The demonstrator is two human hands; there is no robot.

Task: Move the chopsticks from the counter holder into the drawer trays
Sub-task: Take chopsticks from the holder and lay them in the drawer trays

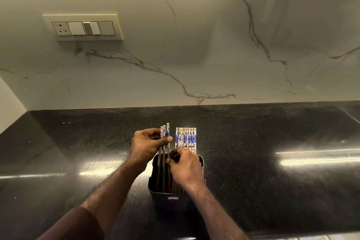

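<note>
Pinching three chopsticks [164,143] in the left hand [145,146], lifting them partway above the dark holder [167,198] standing on the black counter [272,171]. Closing the right hand [186,167] grip on the remaining chopsticks [186,138], upright inside the holder just beside.

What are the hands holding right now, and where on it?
The left hand pinches three chopsticks just below their patterned tops. The right hand is down at the holder among the others; its grip cannot be told.
</note>
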